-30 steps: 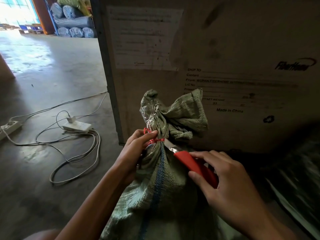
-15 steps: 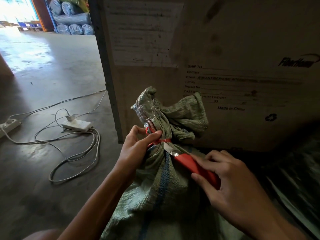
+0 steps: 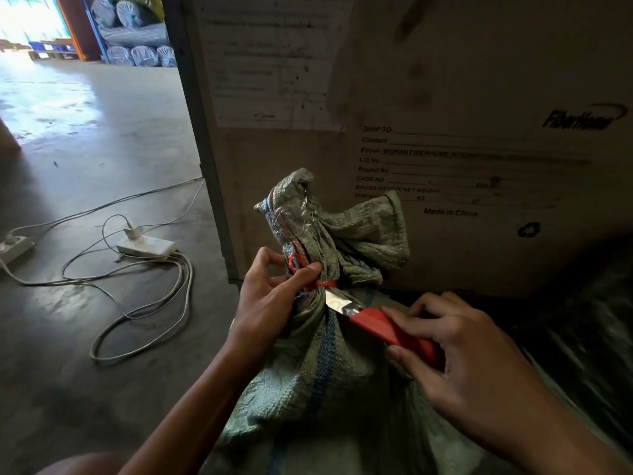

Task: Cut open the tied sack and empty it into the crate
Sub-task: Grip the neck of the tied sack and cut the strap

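A grey-green woven sack [image 3: 318, 378] with a blue stripe stands in front of me, its neck bunched and bound by a red tie [image 3: 320, 284]. My left hand [image 3: 270, 299] pinches the tie at the left of the neck. A red-handled utility knife [image 3: 383, 325] is gripped in my right hand [image 3: 469, 368]; its short blade rests against the sack just under the tie, on the right of the neck. No crate for the contents is identifiable.
A large wooden shipping case [image 3: 445, 132] with printed labels stands right behind the sack. White power strips [image 3: 145, 246] and looping cables lie on the concrete floor to the left. Dark plastic sheeting [image 3: 589, 337] fills the right side. Wrapped rolls [image 3: 137, 39] are stacked far back.
The knife blade has slid a little closer along the neck to the tie. My left hand has stayed on the tie throughout.
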`<state>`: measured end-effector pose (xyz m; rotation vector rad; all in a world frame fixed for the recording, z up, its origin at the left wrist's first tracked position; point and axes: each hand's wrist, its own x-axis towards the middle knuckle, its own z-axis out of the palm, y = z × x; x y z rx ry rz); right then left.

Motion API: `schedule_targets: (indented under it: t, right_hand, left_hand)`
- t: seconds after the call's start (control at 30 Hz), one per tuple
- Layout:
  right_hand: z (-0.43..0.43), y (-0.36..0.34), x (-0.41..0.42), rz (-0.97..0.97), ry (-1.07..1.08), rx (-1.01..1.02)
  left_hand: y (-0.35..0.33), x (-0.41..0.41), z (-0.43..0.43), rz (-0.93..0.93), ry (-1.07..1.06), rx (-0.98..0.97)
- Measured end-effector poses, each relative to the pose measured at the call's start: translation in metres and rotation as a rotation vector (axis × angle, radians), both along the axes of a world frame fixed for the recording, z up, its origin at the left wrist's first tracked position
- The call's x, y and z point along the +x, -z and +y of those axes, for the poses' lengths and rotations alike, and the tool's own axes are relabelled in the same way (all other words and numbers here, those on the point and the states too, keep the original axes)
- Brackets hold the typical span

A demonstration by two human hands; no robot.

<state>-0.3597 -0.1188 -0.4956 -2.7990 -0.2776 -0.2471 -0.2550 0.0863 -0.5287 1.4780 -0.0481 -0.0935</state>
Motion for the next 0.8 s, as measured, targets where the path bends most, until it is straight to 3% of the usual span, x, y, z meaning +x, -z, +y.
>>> schedule_targets:
  t: [0.33,0.53,0.8]
  right_hand:
    - [0.006,0.009,0.001,-0.093,0.063,0.117]
    - [0.013,0.014,0.002,-0.148,0.1,0.122]
    - [0.013,0.021,0.001,-0.213,0.105,0.074]
  left_hand:
    - [0.001,0.001,-0.003,0.058,-0.031,-0.061]
    - [0.003,0.001,-0.006,0.141,-0.055,-0.194]
    - [0.008,0.001,-0.01,0.128,-0.063,-0.171]
